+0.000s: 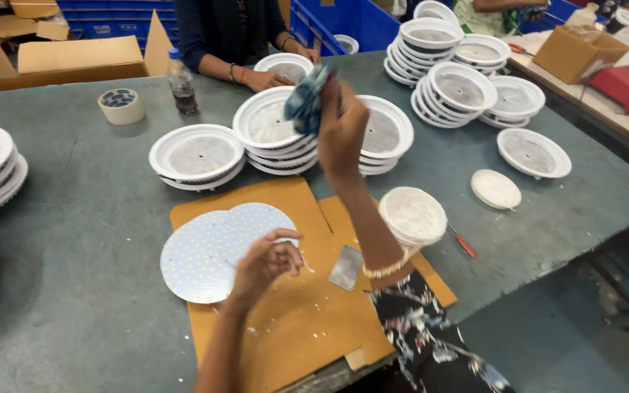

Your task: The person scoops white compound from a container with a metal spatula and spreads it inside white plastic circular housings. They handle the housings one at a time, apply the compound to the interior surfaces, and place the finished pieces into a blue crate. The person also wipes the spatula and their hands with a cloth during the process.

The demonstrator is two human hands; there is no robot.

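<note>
Right hand raised far, grip clamped on blue cloth; left hand near, fingertips pinched together touching round LED discs on cardboard.

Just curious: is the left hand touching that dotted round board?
Touching. The head view shows the left hand resting its fingertips on the dotted board edge, no gap visible.

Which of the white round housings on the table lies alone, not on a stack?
The single housing at the table's right side, beyond the small flat white disc. It lies directly on the grey table; the others rest in stacks.
</note>
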